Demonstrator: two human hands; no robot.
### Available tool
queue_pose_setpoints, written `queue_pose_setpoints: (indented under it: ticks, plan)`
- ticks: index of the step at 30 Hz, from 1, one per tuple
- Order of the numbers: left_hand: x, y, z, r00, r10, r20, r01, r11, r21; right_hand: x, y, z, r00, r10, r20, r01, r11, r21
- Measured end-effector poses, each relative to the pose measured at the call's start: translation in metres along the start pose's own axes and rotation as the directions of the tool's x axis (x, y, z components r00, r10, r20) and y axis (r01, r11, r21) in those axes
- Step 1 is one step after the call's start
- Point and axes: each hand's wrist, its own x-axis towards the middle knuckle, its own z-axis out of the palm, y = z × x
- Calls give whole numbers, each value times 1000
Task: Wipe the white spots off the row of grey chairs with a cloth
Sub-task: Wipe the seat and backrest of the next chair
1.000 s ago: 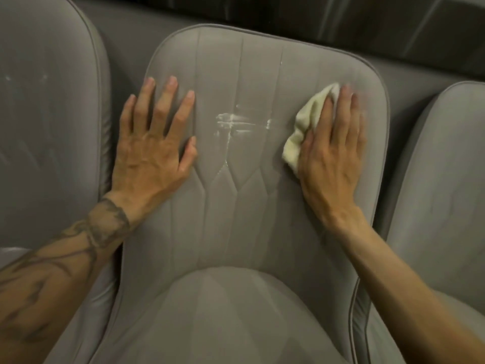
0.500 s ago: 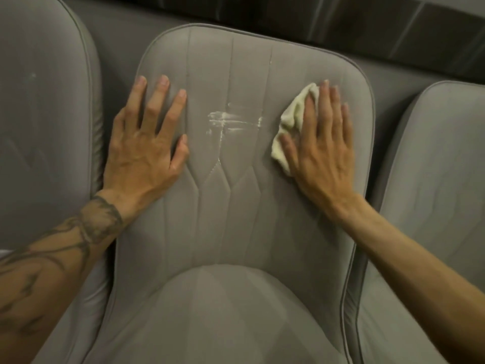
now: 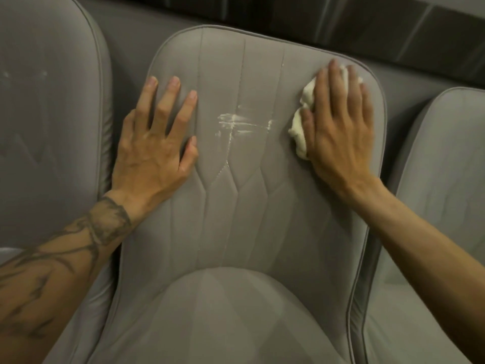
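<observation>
A grey padded chair (image 3: pixel 236 219) fills the middle of the view, its backrest facing me. White smears (image 3: pixel 237 122) streak the upper middle of the backrest. My left hand (image 3: pixel 154 145) lies flat with fingers spread on the backrest's left side, holding nothing. My right hand (image 3: pixel 338 130) presses a crumpled pale yellow cloth (image 3: pixel 300 132) against the upper right of the backrest, to the right of the smears. Most of the cloth is hidden under my palm and fingers.
Another grey chair (image 3: pixel 47 127) stands to the left, with faint white marks (image 3: pixel 23 74) near its top. A third grey chair (image 3: pixel 446 179) stands to the right. A dark wall (image 3: pixel 341 19) runs behind the row.
My right hand with the cloth has slid right and up, away from the smears toward the backrest's right edge. My left hand has stayed in place.
</observation>
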Motion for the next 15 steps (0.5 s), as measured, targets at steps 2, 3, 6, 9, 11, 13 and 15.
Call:
queue_pose_setpoints:
  ticks: [2, 3, 6, 9, 11, 13, 15]
  plan:
    - [0, 0, 0, 1000, 0, -3, 0, 1000, -6, 11, -6, 1, 994, 112, -21, -111, 993, 29]
    - [1, 0, 0, 1000, -2, -4, 2, 1000, -13, 10, -17, -1, 986, 162, -23, -160, 985, 64]
    - [0, 1, -1, 1000, -3, -7, 3, 1000, -23, -19, -51, -1, 989, 140, 36, -144, 981, 131]
    - [0, 1, -1, 1000, -3, -3, 3, 1000, -17, -31, -38, -4, 997, 8, 72, -15, 995, 99]
    - [1, 0, 0, 1000, -2, 4, 2, 1000, -21, -15, -15, -2, 999, 24, 44, -25, 999, 32]
    - [0, 0, 0, 1000, -2, -1, 2, 1000, -19, 7, -2, 1, 988, 154, 11, -154, 988, 13]
    - [0, 0, 1, 1000, -4, -3, 4, 1000, -28, 16, -18, -1, 959, 283, -11, -282, 958, 50]
